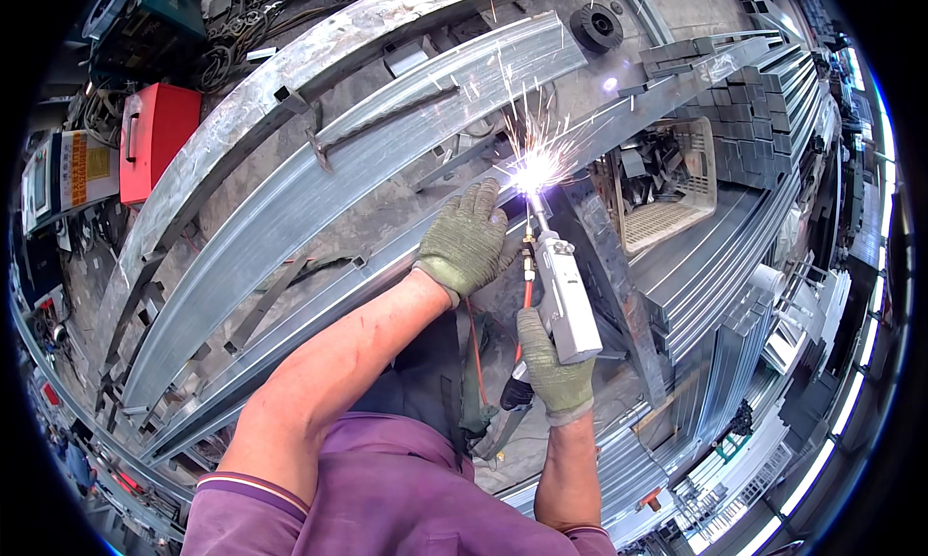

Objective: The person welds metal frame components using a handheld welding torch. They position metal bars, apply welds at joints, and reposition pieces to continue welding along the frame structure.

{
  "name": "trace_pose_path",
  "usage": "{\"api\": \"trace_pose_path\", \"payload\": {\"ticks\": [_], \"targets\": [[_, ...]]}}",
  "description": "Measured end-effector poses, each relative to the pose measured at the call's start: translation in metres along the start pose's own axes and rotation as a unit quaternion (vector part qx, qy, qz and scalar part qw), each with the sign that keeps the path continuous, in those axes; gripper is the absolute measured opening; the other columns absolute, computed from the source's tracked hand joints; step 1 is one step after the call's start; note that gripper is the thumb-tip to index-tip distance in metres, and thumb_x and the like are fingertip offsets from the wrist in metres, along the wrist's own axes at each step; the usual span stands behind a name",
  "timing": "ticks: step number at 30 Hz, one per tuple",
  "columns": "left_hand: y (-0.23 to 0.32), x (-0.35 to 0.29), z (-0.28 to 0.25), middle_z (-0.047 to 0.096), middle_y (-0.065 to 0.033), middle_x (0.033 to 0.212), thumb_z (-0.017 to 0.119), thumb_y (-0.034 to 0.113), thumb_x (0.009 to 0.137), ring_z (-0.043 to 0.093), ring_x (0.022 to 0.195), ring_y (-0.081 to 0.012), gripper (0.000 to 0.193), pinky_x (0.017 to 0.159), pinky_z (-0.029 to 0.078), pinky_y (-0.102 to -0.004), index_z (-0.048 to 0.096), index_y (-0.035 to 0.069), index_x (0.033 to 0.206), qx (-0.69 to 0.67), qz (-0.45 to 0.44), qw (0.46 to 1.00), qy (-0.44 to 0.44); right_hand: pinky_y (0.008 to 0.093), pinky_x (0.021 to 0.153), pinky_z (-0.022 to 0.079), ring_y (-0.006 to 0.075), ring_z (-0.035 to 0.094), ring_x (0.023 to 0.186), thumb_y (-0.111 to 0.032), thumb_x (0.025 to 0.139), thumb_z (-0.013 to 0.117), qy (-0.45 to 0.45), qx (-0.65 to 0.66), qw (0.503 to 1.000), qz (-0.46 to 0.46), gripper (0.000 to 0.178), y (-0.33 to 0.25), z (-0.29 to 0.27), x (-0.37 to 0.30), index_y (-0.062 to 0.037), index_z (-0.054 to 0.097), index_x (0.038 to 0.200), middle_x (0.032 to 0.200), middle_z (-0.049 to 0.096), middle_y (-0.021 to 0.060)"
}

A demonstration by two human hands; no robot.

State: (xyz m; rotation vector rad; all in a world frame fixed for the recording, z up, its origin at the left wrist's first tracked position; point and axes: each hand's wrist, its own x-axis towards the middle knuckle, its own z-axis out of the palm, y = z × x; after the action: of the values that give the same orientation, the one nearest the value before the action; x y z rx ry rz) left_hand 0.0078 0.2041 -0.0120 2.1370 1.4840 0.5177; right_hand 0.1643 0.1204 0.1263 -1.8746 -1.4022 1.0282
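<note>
My right hand point(558, 367), in a green work glove, is closed around the lower end of a white and grey handheld welding gun point(572, 309). The nozzle of the gun points away from me into a glaring white-violet arc point(532, 172). Sparks fan out from it, and the glare hides the exact spot on the metal. My left hand point(466, 232), gloved too, lies with fingers stretched out on a long steel profile point(387, 266), just left of the arc. An orange-red hose point(527, 309) runs down along the gun toward my body.
Broad curved metal sections point(280, 203) sweep across the left. A plastic crate point(667, 229) of metal offcuts stands to the right, beside stacked square tubes point(739, 121). A black spool-like wheel point(596, 27) lies at the far side. A red box point(159, 140) stands at the left.
</note>
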Motion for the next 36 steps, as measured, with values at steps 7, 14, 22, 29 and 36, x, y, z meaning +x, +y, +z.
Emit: {"api": "trace_pose_path", "payload": {"ticks": [7, 14, 22, 29, 36], "targets": [[0.0, 0.0, 0.003, 0.055, -0.0305, 0.151, 0.075, 0.038, 0.091, 0.056, 0.14, -0.0446, 0.049, 0.116, 0.047, -0.0538, 0.069, -0.004, 0.114, 0.01, -0.005, 1.0, -0.01, 0.0333, 0.062, 0.058, 0.0142, 0.075, 0.07, -0.011, 0.093, 0.085, 0.002, -0.002, 1.0, 0.001, 0.017, 0.0, 0.001, -0.003, 0.0006, 0.078, 0.104, 0.08, 0.077, 0.009], [-0.001, 0.0, 0.002, 0.054, -0.0306, 0.152, 0.075, 0.036, 0.09, 0.056, 0.14, -0.0446, 0.047, 0.115, 0.047, -0.0541, 0.07, -0.005, 0.112, -0.002, -0.007, 1.0, -0.006, 0.0341, 0.062, 0.058, 0.0172, 0.076, 0.07, -0.011, 0.092, 0.086, 0.001, -0.006, 1.0, -0.011, 0.017, 0.006, 0.003, -0.008, -0.0011, 0.078, 0.104, 0.08, 0.077, 0.009], [-0.001, 0.001, 0.003, 0.055, -0.0301, 0.151, 0.076, 0.042, 0.092, 0.056, 0.139, -0.0452, 0.052, 0.115, 0.048, -0.0529, 0.073, -0.006, 0.111, -0.008, -0.012, 1.0, -0.02, 0.0292, 0.072, 0.053, 0.0106, 0.064, 0.084, -0.012, 0.099, 0.078, -0.058, 0.013, 0.992, 0.114, 0.019, -0.009, -0.006, -0.022, -0.0009, 0.072, 0.114, 0.096, 0.069, 0.0011], [0.002, 0.002, 0.003, 0.056, -0.0288, 0.151, 0.074, 0.048, 0.094, 0.056, 0.139, -0.0436, 0.056, 0.116, 0.046, -0.0524, 0.073, -0.005, 0.113, 0.003, -0.016, 1.0, 0.017, 0.0281, 0.072, 0.054, 0.0095, 0.066, 0.082, -0.011, 0.099, 0.079, 0.023, 0.071, 0.986, 0.148, 0.02, -0.032, -0.073, -0.028, -0.0042, 0.073, 0.117, 0.095, 0.07, 0.0009], [0.006, 0.005, 0.002, 0.059, -0.0257, 0.15, 0.074, 0.051, 0.094, 0.059, 0.135, -0.0415, 0.056, 0.112, 0.048, -0.0519, 0.074, -0.002, 0.112, 0.048, -0.026, 0.998, 0.03, 0.0287, 0.07, 0.053, 0.009, 0.063, 0.079, -0.009, 0.098, 0.08, -0.062, -0.025, 0.995, 0.079, 0.016, -0.007, -0.113, 0.019, -0.0024, 0.074, 0.111, 0.09, 0.069, 0.0005]]}}
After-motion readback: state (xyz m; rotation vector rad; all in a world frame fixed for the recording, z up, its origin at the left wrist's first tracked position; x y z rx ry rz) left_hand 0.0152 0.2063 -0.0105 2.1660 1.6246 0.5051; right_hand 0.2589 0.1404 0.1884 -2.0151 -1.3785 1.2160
